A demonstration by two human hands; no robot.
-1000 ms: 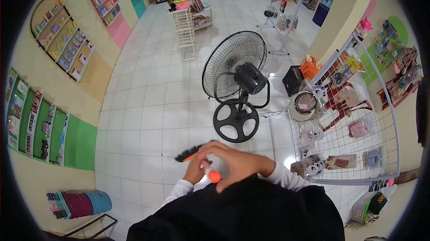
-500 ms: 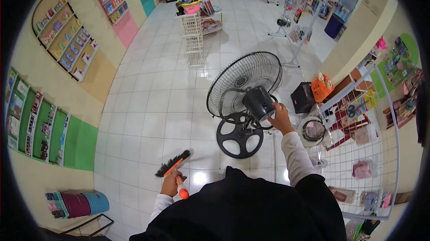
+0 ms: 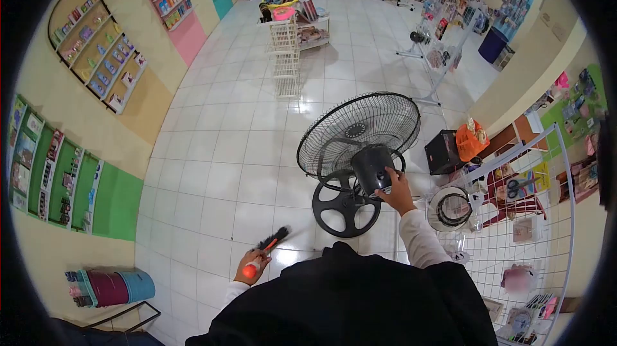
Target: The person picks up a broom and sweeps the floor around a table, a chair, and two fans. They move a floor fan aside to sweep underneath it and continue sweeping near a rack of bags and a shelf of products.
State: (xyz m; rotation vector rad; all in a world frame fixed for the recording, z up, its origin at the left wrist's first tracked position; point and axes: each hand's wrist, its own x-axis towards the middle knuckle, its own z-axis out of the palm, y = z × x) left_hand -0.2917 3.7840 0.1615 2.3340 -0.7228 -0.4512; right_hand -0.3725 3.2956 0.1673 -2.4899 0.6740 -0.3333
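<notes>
My left hand (image 3: 251, 265) is wrapped round the handle of a broom with an orange knob at its end; the broom's dark bristles (image 3: 275, 238) are near the floor just ahead of it. My right hand (image 3: 397, 193) grips the back of the black motor housing (image 3: 371, 169) of a standing fan. The fan's wire cage (image 3: 360, 129) tilts upward and faces away from me. Below it, the round black base (image 3: 346, 210) with its spoke openings rests on the white tiles.
White grid racks (image 3: 508, 243) stand at the right, near a black box (image 3: 442, 152) and an orange bag (image 3: 472, 139). A white wire rack (image 3: 285, 63) is ahead. Shelves (image 3: 61, 172) line the left wall, with rolls (image 3: 110, 288) below.
The fan head has shifted slightly right and down with my right hand on it. The broom's bristles have swung to the right and look more foreshortened. The whole view has shifted a little.
</notes>
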